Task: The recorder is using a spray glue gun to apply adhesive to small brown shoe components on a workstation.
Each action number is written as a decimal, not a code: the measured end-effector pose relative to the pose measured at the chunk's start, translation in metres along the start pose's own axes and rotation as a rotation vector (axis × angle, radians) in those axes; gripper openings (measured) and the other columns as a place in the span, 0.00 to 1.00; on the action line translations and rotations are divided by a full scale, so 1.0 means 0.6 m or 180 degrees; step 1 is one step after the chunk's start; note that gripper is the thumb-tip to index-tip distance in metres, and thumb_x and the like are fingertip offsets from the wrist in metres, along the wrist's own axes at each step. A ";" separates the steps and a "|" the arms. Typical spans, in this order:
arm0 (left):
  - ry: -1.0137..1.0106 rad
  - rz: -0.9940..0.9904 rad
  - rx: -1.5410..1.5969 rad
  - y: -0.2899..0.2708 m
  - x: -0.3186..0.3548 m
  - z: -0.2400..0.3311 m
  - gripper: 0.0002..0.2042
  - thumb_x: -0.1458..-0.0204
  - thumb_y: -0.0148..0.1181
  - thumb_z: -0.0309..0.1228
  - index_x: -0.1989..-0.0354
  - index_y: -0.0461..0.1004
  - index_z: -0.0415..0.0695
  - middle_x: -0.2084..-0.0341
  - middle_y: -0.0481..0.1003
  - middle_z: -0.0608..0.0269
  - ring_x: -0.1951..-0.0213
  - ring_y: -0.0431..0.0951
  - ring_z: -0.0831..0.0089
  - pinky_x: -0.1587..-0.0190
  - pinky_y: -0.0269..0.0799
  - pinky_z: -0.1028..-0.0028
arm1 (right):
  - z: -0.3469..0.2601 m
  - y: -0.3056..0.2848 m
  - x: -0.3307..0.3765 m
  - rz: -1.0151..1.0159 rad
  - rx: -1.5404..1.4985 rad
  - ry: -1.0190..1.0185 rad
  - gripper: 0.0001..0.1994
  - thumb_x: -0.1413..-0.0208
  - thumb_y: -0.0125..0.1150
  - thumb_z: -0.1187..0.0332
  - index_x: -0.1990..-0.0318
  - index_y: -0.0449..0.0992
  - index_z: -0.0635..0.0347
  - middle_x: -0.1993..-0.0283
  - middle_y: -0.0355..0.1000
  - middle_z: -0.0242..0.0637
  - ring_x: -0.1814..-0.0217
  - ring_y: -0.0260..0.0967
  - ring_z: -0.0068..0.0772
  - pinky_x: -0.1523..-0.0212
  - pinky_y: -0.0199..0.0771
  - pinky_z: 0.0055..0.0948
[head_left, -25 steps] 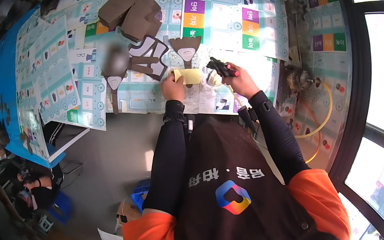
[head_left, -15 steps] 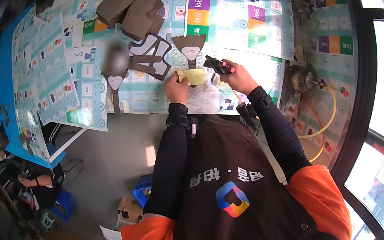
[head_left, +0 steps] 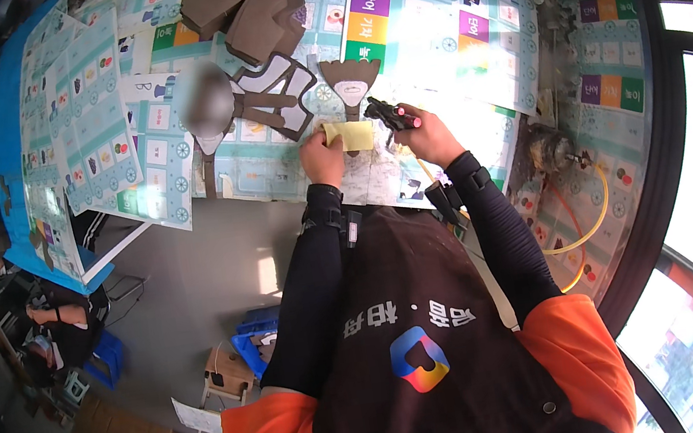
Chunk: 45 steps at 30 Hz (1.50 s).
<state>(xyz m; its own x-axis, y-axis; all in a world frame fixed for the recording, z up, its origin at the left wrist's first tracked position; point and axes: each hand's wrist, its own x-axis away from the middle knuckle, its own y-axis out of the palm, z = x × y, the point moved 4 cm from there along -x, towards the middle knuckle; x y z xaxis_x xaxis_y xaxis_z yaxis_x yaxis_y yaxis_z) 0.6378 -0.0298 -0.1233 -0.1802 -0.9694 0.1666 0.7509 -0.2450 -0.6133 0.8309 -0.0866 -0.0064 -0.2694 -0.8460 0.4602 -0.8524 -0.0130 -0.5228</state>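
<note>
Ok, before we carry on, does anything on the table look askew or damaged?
Yes: the printed sheets at the left lie askew, overlapping at different angles. The table covering just in front of the apron looks smudged, unlike its cleaner parts. The yellow piece in the left hand shows nothing clearly odd.

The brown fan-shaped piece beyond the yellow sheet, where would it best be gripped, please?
Probably by the flared end of the brown fan-shaped piece, pinched at its right edge from the right: that end lies uncovered, while the yellow sheet, held by the left hand, covers part of the narrow stem, and other brown pieces lie close on the left.
</note>
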 end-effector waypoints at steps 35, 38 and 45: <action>-0.0244 -0.0276 -0.0133 0.004 -0.001 0.002 0.09 0.65 0.63 0.30 0.78 0.73 0.37 0.77 0.74 0.50 0.71 0.73 0.52 0.65 0.67 0.59 | -0.016 0.002 0.003 -0.0308 0.0328 -0.0089 0.18 0.58 0.52 0.69 0.56 0.72 0.58 0.68 0.71 0.56 0.63 0.68 0.58 0.61 0.68 0.43; -0.0222 -0.0275 -0.0185 0.005 -0.001 0.002 0.09 0.65 0.64 0.30 0.78 0.74 0.37 0.77 0.74 0.51 0.71 0.73 0.52 0.65 0.67 0.59 | -0.016 0.000 0.003 -0.0132 0.0260 -0.0085 0.18 0.60 0.52 0.69 0.56 0.72 0.59 0.68 0.71 0.56 0.62 0.68 0.58 0.61 0.68 0.42; -0.0074 -0.0080 -0.0259 -0.002 -0.001 0.010 0.09 0.64 0.64 0.30 0.77 0.74 0.37 0.76 0.74 0.51 0.71 0.73 0.52 0.64 0.67 0.59 | -0.008 0.000 -0.004 -0.0150 0.0256 -0.0150 0.19 0.59 0.52 0.70 0.56 0.71 0.60 0.66 0.72 0.55 0.61 0.68 0.57 0.60 0.69 0.41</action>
<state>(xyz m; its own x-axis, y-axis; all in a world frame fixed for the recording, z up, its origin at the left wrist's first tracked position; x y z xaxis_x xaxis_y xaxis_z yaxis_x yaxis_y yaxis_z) 0.6410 -0.0289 -0.1178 -0.1828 -0.9626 0.1999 0.6921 -0.2705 -0.6693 0.8296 -0.0821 -0.0041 -0.2068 -0.8675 0.4524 -0.8244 -0.0945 -0.5581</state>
